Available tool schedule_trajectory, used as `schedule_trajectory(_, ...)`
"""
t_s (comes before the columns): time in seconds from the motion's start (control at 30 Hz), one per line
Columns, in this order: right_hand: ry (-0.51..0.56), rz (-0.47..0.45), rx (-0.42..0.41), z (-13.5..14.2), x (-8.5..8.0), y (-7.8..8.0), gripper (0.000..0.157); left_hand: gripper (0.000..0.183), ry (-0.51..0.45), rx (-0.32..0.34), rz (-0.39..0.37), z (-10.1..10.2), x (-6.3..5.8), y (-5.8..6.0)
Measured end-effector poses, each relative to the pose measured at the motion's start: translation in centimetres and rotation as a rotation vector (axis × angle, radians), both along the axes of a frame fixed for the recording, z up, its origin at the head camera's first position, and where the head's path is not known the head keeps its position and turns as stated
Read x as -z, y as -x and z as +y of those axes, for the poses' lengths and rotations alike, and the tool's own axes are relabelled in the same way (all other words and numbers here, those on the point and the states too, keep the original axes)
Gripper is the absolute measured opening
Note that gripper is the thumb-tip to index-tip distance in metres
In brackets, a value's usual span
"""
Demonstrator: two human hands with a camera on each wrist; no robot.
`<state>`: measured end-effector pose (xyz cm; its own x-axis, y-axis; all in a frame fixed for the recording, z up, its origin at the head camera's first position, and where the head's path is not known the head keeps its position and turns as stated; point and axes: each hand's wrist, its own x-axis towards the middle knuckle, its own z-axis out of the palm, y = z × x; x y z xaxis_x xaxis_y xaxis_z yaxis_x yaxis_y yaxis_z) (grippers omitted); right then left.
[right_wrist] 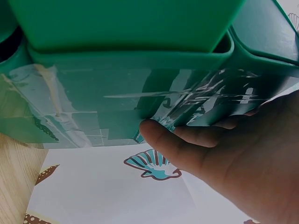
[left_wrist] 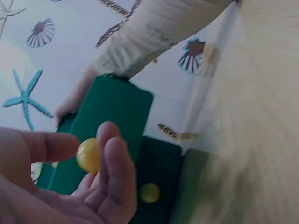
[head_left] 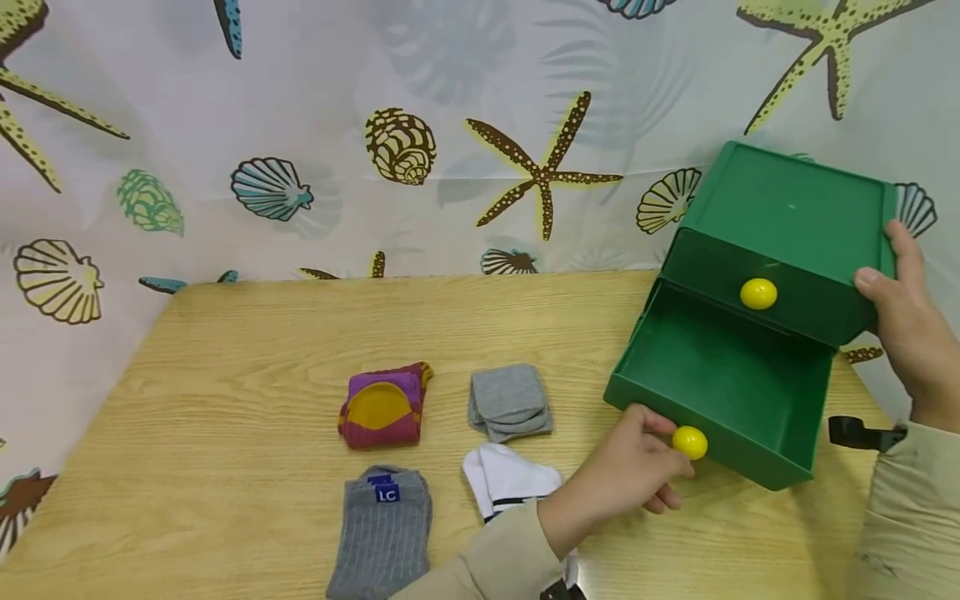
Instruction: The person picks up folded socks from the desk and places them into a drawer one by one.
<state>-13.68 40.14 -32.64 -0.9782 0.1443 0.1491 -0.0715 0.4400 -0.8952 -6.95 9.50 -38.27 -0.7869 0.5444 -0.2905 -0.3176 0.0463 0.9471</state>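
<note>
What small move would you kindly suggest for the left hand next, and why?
I would probably have the left hand release the yellow knob: the lower drawer already stands open, the right hand rests against the green cabinet, and the white sock lies nearby on the table.

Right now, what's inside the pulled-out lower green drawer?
The lower drawer holds nothing wherever its inside shows. Its back end is hidden beneath the upper drawer, so I can't tell there.
</note>
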Motion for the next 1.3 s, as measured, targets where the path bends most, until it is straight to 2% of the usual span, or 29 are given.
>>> schedule_trajectory(0.13,-0.007,-0.011,0.022,-0.2,0.0,0.1,0.075,0.023,0.044,0.118,0.008,-1.7,-1.7,0.8)
schedule_trajectory(0.27,-0.022,-0.029,0.042,-0.3,-0.2,0.2,0.075,0.018,0.033,0.178,0.098,-4.0,-4.0,1.8)
schedule_trajectory(0.37,-0.028,-0.022,0.045,-0.2,-0.4,0.3,0.074,0.018,-0.002,0.157,0.207,-6.0,-5.6,3.0)
schedule_trajectory(0.47,-0.029,-0.007,0.043,-0.1,-0.5,0.3,0.073,0.018,0.001,0.055,0.322,-8.2,-6.2,4.9)
schedule_trajectory(0.53,-0.020,-0.004,0.042,-0.1,-0.4,0.3,0.073,0.018,0.032,-0.031,0.375,-9.7,-5.6,6.5)
schedule_trajectory(0.6,-0.016,-0.012,0.043,-0.3,-0.4,0.3,0.074,0.019,0.069,-0.111,0.376,-11.1,-4.4,8.0)
schedule_trajectory(0.7,-0.006,-0.017,0.037,-0.4,-0.3,0.2,0.076,0.019,0.131,-0.188,0.326,-12.6,-2.1,9.5)
schedule_trajectory(0.77,-0.003,-0.009,0.029,-0.2,0.0,0.2,0.077,0.020,0.173,-0.207,0.280,-13.2,-0.7,10.2)
schedule_trajectory(0.83,0.002,0.009,0.016,0.5,0.5,0.4,0.076,0.021,0.222,-0.211,0.243,-13.5,0.4,10.6)
schedule_trajectory(0.97,-0.011,0.049,0.025,3.4,3.1,1.8,0.073,0.024,0.320,-0.201,0.201,-13.6,1.8,11.0)
schedule_trajectory(1.03,-0.035,0.054,0.060,4.9,4.6,2.7,0.072,0.025,0.394,-0.182,0.211,-13.6,2.3,11.0)
schedule_trajectory(1.1,-0.032,0.059,0.061,5.5,5.1,2.9,0.071,0.024,0.493,-0.152,0.230,-13.5,2.5,11.0)
schedule_trajectory(1.17,-0.040,0.052,0.077,4.9,4.7,2.7,0.071,0.022,0.624,-0.114,0.279,-13.4,2.5,10.9)
schedule_trajectory(1.3,-0.011,0.023,0.048,1.2,1.6,0.8,0.070,0.020,0.867,-0.054,0.392,-12.9,2.1,10.5)
